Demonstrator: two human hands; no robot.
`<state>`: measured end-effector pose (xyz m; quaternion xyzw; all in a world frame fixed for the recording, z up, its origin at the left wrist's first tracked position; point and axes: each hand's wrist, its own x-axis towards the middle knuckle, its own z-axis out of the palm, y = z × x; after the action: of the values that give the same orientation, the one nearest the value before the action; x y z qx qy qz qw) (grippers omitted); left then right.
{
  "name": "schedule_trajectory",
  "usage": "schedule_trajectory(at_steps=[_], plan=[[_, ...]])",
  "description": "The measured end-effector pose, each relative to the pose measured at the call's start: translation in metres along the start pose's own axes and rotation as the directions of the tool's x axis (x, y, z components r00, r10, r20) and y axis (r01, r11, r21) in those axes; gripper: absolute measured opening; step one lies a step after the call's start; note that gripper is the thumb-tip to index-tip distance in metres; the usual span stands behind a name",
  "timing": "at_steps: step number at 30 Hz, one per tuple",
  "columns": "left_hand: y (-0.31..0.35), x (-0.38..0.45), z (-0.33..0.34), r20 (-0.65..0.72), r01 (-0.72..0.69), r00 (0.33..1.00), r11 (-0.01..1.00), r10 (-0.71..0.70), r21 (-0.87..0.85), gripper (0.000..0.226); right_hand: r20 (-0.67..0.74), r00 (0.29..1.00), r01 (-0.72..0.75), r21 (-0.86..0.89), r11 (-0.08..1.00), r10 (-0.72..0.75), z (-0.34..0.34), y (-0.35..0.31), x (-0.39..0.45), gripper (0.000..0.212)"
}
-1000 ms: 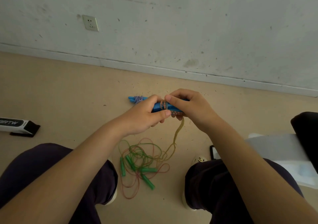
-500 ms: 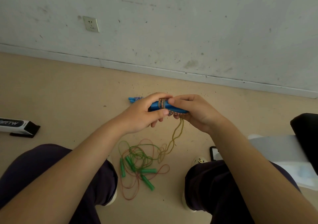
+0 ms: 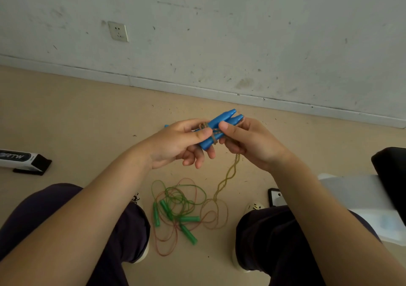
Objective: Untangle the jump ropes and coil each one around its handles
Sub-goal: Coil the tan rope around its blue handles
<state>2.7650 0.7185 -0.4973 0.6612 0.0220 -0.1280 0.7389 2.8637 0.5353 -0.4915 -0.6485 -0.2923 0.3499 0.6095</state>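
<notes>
Two blue handles lie side by side above the floor, tips pointing up and right. My left hand grips their lower end between thumb and fingers. My right hand pinches the tan rope that is wound a few turns around the handles; the rope's twisted tail hangs down to the floor. Below, between my knees, a tangle of green and red ropes with several green handles lies on the floor. Part of another blue handle peeks out behind my left hand.
A white and black box lies on the floor at the left. A phone and a white sheet lie at the right, with a black object at the right edge. The wall with a socket stands behind.
The blue handles have swung from lying across to pointing up and right. My right hand has shifted lower and to the right with the rope, and the hanging tail is longer and more twisted.
</notes>
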Motion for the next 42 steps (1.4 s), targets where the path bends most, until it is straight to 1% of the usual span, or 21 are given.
schedule_trajectory(at_steps=[3,5,7,10,14,16,19,23,25,27,30,32,35,38,40,42], plan=[[0.003,-0.004,-0.004,0.104,0.025,0.994,0.999,-0.028,0.03,0.042,0.076,0.997,-0.017,-0.023,1.0,0.019,-0.001,-0.004,-0.003,0.023],[0.004,-0.005,-0.003,0.113,0.015,0.993,0.997,-0.024,0.08,0.046,0.077,0.996,-0.036,-0.039,0.999,0.039,-0.001,-0.005,-0.003,0.023],[0.003,-0.005,0.0,0.072,-0.018,0.997,0.994,0.01,0.111,0.044,0.035,0.999,-0.038,-0.024,0.999,0.038,0.001,-0.002,-0.002,0.027],[-0.001,-0.003,0.002,-0.039,-0.089,0.995,0.991,0.093,0.105,0.039,-0.003,1.0,-0.019,0.01,1.0,0.019,0.003,0.001,0.001,0.031],[-0.004,0.001,0.004,-0.133,-0.137,0.98,0.987,0.147,0.083,0.037,0.008,1.0,0.002,-0.028,1.0,-0.002,0.005,-0.002,0.003,0.018],[-0.005,0.003,0.006,-0.155,-0.156,0.974,0.985,0.166,0.073,0.035,-0.045,0.999,0.003,-0.048,0.999,-0.005,0.007,-0.002,0.005,0.019],[-0.006,0.006,0.008,-0.17,-0.178,0.968,0.982,0.186,0.059,0.033,-0.114,0.993,0.018,-0.071,0.997,-0.026,0.011,-0.002,0.008,0.029],[-0.006,0.006,0.008,-0.167,-0.2,0.965,0.979,0.202,0.026,0.034,-0.172,0.983,0.053,-0.05,0.997,-0.061,0.018,-0.003,0.008,0.025],[-0.006,0.006,0.009,-0.166,-0.196,0.967,0.981,0.195,0.011,0.033,-0.185,0.981,0.045,-0.044,0.998,-0.052,0.02,-0.001,0.008,0.027],[-0.007,0.006,0.009,-0.176,-0.181,0.968,0.984,0.179,0.005,0.031,-0.202,0.979,0.01,-0.075,0.997,-0.025,0.022,0.0,0.009,0.035],[-0.009,0.007,0.008,-0.188,-0.151,0.97,0.988,0.152,0.019,0.028,-0.256,0.967,-0.064,-0.191,0.979,0.013,0.023,0.001,0.011,0.044],[-0.009,0.007,0.007,-0.194,-0.135,0.971,0.99,0.139,0.032,0.026,-0.285,0.958,-0.108,-0.286,0.952,0.023,0.023,0.001,0.012,0.044],[-0.011,0.009,0.005,-0.225,-0.103,0.967,0.991,0.121,0.089,0.031,-0.314,0.949,-0.16,-0.366,0.917,0.04,0.022,0.002,0.013,0.049],[-0.013,0.011,-0.001,-0.299,-0.046,0.949,0.984,0.097,0.174,0.036,-0.346,0.938,-0.182,-0.399,0.899,0.037,0.021,0.005,0.011,0.057],[-0.011,0.01,-0.003,-0.322,0.006,0.945,0.984,0.054,0.18,0.027,-0.298,0.954,-0.157,-0.433,0.887,0.024,0.019,0.004,0.008,0.051],[-0.008,0.009,-0.004,-0.318,0.047,0.948,0.979,0.019,0.199,0.013,-0.227,0.974,-0.13,-0.486,0.864,0.019,0.017,0.001,0.005,0.038]])
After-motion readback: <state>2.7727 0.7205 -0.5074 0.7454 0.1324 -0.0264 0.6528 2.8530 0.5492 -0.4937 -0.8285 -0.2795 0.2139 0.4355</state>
